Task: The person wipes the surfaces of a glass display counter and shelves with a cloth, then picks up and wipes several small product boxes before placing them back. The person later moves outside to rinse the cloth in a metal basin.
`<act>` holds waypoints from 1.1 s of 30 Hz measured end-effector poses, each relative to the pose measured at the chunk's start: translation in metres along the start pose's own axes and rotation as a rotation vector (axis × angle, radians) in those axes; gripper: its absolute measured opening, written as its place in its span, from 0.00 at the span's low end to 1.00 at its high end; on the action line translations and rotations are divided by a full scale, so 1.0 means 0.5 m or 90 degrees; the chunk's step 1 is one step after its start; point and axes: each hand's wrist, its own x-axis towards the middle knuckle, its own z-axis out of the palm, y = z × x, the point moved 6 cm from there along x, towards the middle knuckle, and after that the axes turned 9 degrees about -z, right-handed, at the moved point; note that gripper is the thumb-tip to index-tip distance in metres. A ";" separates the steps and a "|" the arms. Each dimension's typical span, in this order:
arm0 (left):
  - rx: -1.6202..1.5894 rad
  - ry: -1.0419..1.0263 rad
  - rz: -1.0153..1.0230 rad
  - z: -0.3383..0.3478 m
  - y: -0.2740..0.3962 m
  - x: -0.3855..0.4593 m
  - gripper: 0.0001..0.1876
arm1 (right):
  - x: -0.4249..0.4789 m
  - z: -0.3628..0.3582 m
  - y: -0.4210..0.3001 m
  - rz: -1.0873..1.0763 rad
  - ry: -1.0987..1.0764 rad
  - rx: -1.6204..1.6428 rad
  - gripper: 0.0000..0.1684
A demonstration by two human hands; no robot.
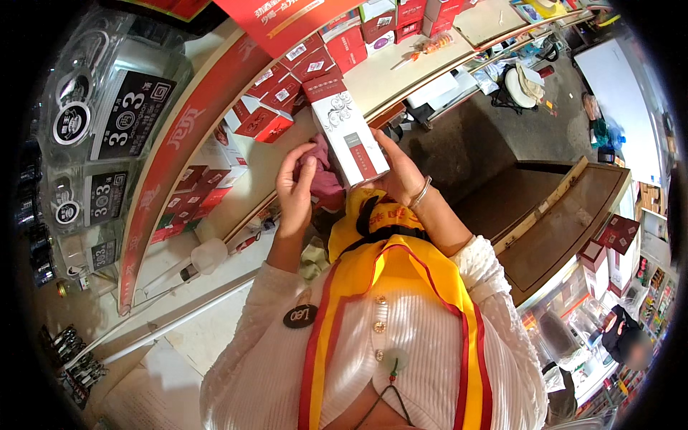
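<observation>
A tall white and dark-red carton (352, 137), with a grey scroll pattern and writing on it, lies tilted in front of me. My right hand (400, 172) holds its lower end, with the thumb along the right edge. My left hand (298, 185) grips a pink cloth (325, 180) between thumb and fingers, beside the carton's left side. Part of the cloth hangs below the carton's lower left corner. Stacked red boxes (279, 88) stand on the shelf just beyond the carton.
A red shelf edge (177, 134) curves along the left, with large clear bottles (80, 118) outside it. A wrapped orange item (432, 44) lies on the counter (400, 80). To the right is a brown cabinet (570, 226); another person (618, 330) is at the far lower right.
</observation>
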 end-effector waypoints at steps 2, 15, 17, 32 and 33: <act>-0.030 0.032 0.028 0.000 0.033 0.001 0.14 | 0.002 -0.001 0.006 0.015 -0.010 0.023 0.35; 0.656 -0.101 0.435 0.118 0.085 0.151 0.11 | 0.017 -0.005 0.072 0.115 -0.068 0.131 0.32; 0.642 -0.170 0.418 0.131 0.081 0.117 0.09 | 0.021 -0.009 0.070 0.098 -0.059 0.136 0.30; 0.586 -0.299 0.226 -0.019 0.096 0.000 0.04 | 0.025 -0.006 0.071 0.091 -0.065 0.102 0.27; 0.540 -0.226 0.219 -0.029 0.106 0.015 0.06 | 0.019 0.000 0.064 0.097 -0.063 0.106 0.28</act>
